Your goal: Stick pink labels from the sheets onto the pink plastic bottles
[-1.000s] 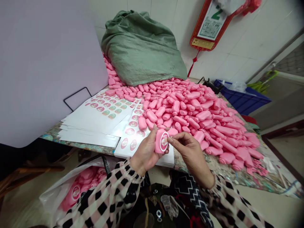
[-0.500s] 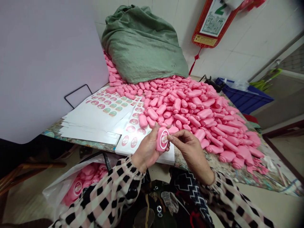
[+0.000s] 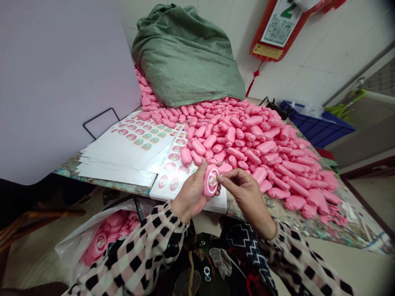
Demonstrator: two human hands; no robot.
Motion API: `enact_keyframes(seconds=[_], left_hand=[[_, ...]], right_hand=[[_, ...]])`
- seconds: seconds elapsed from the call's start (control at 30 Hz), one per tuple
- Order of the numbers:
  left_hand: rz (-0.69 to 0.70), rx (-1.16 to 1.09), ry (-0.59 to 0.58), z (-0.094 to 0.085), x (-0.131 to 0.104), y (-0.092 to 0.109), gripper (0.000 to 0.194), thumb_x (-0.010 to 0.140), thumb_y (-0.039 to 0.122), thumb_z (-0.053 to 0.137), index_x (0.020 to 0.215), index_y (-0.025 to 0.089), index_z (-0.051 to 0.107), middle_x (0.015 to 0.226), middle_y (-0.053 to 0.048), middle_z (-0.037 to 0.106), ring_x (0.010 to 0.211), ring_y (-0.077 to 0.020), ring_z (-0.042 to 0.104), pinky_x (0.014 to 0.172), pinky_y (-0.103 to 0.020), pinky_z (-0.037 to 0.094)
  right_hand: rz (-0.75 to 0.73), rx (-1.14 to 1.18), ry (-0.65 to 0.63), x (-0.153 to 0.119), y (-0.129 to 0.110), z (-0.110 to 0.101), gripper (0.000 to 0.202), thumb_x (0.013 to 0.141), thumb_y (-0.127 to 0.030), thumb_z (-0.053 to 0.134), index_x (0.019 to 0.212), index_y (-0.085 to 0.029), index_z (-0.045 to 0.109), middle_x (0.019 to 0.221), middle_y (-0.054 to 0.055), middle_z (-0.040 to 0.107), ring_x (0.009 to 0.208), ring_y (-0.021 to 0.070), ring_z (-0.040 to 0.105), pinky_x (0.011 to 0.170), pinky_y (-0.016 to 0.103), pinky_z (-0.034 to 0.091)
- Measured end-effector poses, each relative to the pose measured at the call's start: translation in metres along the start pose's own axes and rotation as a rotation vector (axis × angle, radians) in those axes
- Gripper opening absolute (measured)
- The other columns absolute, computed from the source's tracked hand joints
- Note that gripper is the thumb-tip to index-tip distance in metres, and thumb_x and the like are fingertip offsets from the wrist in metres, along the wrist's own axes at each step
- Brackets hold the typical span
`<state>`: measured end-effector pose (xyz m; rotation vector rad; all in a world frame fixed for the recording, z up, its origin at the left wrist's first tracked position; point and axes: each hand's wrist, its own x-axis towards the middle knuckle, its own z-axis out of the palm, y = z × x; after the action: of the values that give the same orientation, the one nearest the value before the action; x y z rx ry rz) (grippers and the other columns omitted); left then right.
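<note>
Seemingly placing oval sticker (image 3: 212,182)
Left hand (image 3: 189,197) clasps pink bottle (image 3: 206,190); right hand (image 3: 249,196) meets sticker, pinch unclear; smoothing likely needed.

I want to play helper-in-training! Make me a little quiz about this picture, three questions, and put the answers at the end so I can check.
1. Which hand is holding the bottle?
2. True or false: the big sack is red.
3. Where are the fingertips of the right hand?
A) At the edge of the sticker on the bottle
B) Inside the blue crate
C) On the calendar

Key:
1. The left hand.
2. False. It is green.
3. A
</note>
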<state>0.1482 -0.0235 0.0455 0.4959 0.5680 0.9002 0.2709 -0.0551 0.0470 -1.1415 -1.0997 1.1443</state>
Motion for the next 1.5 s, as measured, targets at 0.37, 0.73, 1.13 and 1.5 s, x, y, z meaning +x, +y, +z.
enact_keyframes(seconds=[0.37, 0.73, 1.13, 1.5], left_hand=[[0.015, -0.025, -0.034, -0.004, 0.002, -0.003, 0.053, 0.077, 0.059, 0.052, 0.105, 0.015, 0.06, 0.072, -0.001, 0.058, 0.056, -0.0095, 0.054, 0.049, -0.022, 0.046], [-0.026, 0.265, -0.233, -0.012, -0.008, 0.004, 0.04, 0.08, 0.042, 0.058, 0.113, 0.021, 0.048, 0.074, 0.001, 0.056, 0.06, -0.0113, 0.057, 0.054, -0.024, 0.047], [-0.17, 0.205, -0.256, -0.007, -0.015, 0.003, 0.03, 0.074, 0.01, 0.058, 0.095, 0.019, 0.037, 0.077, -0.001, 0.06, 0.063, -0.0132, 0.062, 0.06, -0.03, 0.053], [-0.128, 0.431, -0.228, -0.011, -0.027, -0.008, 0.038, 0.078, 0.023, 0.058, 0.102, 0.025, 0.028, 0.063, 0.006, 0.056, 0.045, -0.0106, 0.055, 0.043, -0.024, 0.049]], right_hand=[[-0.012, -0.054, 0.037, 0.0, 0.003, 0.001, 0.021, 0.073, -0.036, 0.07, 0.073, -0.019, 0.057, 0.064, -0.002, 0.061, 0.057, 0.0126, 0.057, 0.06, 0.029, 0.049], [-0.064, -0.228, 0.055, -0.004, 0.002, -0.003, 0.02, 0.077, -0.038, 0.066, 0.077, -0.02, 0.058, 0.067, -0.001, 0.063, 0.061, 0.0142, 0.058, 0.059, 0.028, 0.046], [0.0, -0.251, 0.154, 0.001, 0.001, -0.014, 0.037, 0.065, -0.038, 0.075, 0.093, -0.021, 0.056, 0.089, 0.0, 0.059, 0.075, 0.0135, 0.055, 0.065, 0.025, 0.046], [0.091, 0.088, 0.043, -0.015, 0.02, 0.007, 0.024, 0.071, -0.037, 0.07, 0.083, -0.022, 0.056, 0.068, -0.005, 0.055, 0.055, 0.0086, 0.05, 0.052, 0.022, 0.042]])
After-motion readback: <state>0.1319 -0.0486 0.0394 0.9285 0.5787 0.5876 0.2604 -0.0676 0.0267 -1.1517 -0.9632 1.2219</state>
